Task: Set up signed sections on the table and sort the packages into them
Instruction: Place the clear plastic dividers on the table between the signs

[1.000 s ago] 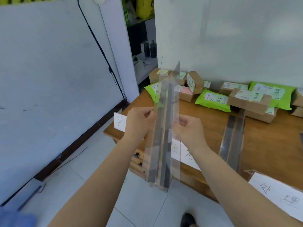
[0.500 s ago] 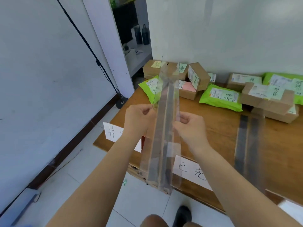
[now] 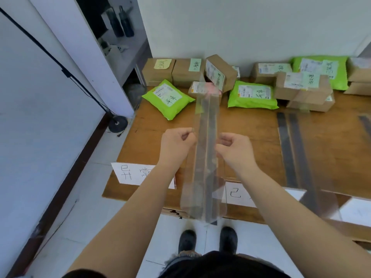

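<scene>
I hold a long clear plastic divider (image 3: 206, 153) lengthwise over the wooden table (image 3: 251, 141). My left hand (image 3: 177, 144) pinches its left edge and my right hand (image 3: 235, 150) pinches its right edge. The near end of the divider overhangs the table's front edge. A second clear divider (image 3: 295, 149) lies flat on the table to the right. Two white handwritten signs stand at the front edge, one on the left (image 3: 130, 173) and one in the middle (image 3: 239, 194). Brown cardboard boxes (image 3: 301, 89) and green mailer bags (image 3: 167, 98) are heaped along the far wall.
A third white sign (image 3: 355, 212) sits at the front right. A black cable runs down the left wall to a round stand base (image 3: 118, 124) on the tiled floor. My feet (image 3: 208, 239) stand just before the table edge.
My view has tilted downward and closer to the table. The divider has come down from steeply tilted to nearly flat over the table, still pinched by both hands.
</scene>
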